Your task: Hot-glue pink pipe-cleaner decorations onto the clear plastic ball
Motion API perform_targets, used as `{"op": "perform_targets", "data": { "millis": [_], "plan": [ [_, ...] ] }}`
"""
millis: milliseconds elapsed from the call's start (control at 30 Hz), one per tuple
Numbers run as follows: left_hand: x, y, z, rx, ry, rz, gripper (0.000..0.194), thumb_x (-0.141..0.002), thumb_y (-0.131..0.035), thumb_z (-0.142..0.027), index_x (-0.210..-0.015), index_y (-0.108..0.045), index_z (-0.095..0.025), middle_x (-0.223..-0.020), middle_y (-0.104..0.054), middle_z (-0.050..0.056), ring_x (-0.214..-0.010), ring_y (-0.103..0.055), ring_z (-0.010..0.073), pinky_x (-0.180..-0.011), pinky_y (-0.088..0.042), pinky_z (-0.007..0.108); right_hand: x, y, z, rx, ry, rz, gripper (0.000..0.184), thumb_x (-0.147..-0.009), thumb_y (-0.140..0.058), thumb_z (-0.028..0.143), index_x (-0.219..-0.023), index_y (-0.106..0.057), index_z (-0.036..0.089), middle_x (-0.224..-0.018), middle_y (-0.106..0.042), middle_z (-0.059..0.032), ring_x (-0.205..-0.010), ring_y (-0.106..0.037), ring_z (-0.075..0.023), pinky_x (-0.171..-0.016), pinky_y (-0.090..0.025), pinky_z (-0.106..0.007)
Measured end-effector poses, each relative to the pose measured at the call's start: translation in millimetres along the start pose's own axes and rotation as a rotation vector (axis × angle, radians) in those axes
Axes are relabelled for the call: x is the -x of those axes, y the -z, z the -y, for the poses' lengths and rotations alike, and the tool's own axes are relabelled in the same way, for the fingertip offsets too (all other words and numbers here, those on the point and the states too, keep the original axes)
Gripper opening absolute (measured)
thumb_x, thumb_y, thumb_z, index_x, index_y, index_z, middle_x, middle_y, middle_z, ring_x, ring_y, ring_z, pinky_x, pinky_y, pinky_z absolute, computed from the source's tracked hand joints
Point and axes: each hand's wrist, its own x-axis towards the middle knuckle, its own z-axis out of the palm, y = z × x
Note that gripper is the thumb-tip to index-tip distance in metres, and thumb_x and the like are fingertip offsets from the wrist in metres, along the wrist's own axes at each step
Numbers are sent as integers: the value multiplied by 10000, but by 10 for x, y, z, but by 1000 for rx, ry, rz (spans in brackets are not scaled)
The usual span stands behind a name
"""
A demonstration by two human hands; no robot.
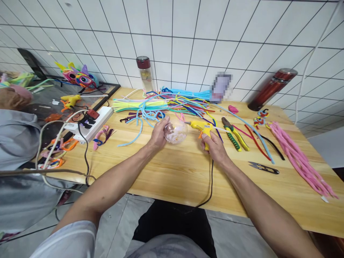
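The left hand [159, 134] curls around the side of a clear ball [176, 133], which sits just right of its fingers. The right hand [214, 146] grips a yellow glue gun [199, 125], its nozzle pointing at the ball; whether they touch I cannot tell. Pliers [235, 134] lie just right of that hand, snips [264, 167] farther right, and colourful fuzzy stems [188, 102] beyond both hands.

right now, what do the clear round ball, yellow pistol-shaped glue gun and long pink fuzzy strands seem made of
Clear round ball: probably glossy plastic, possibly glass; see-through with bright highlights.
Yellow pistol-shaped glue gun: likely hard plastic, given its even-coloured, moulded-looking body.
Long pink fuzzy strands: apparently soft matte fibre, judging by fluffy edges.
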Motion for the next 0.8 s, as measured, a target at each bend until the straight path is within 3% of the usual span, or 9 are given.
{"op": "perform_targets", "data": {
  "millis": [800],
  "plan": [
    [32,-8,9,-34,-57,16,645,-742,-854,-577,-582,-341,-221,-487,-363,-74,-401,-337,54,-410,-250,223,29,-69,55,-100,-34,32,503,-844,-660,735,-850,-568,240,-586,-558,44,-425,-431,-100,-396,-319,-246]
  ]
}}
